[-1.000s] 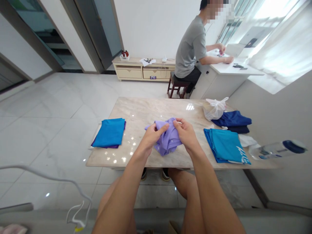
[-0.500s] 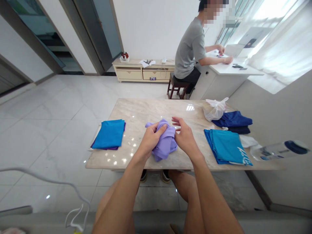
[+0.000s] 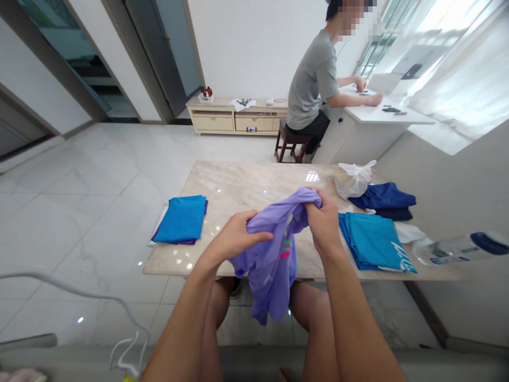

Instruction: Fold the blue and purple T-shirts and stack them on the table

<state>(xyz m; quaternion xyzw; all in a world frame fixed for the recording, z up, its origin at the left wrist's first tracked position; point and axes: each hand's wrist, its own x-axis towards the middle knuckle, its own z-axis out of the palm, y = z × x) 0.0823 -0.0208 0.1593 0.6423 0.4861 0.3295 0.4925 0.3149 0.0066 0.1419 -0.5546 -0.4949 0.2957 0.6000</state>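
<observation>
A light purple garment [image 3: 265, 260] hangs loosely from my hands over the table's near edge. Green, pink and white print shows on its folds. My right hand [image 3: 324, 215] grips the gathered upper edge, fingers curled around the cloth. On the other side, my left hand [image 3: 234, 236] has its thumb across the front of the fabric and its fingers behind, partly hidden. Farther left lies a folded blue cloth [image 3: 182, 218] with purple cloth under it. To the right of my right hand is a folded turquoise cloth [image 3: 371, 239] with white lettering.
The marble-topped table [image 3: 246, 178] stands before my knees. At its right end are a tied white plastic bag [image 3: 355, 180], dark blue folded clothing [image 3: 385, 196] and a clear bottle [image 3: 457, 248] with a blue cap. A person in grey [image 3: 314, 79] sits at a white desk beyond.
The bunched garment has been lifted off the table and opened out, so it now hangs down with its print showing. My right hand has moved up and closed on its edge.
</observation>
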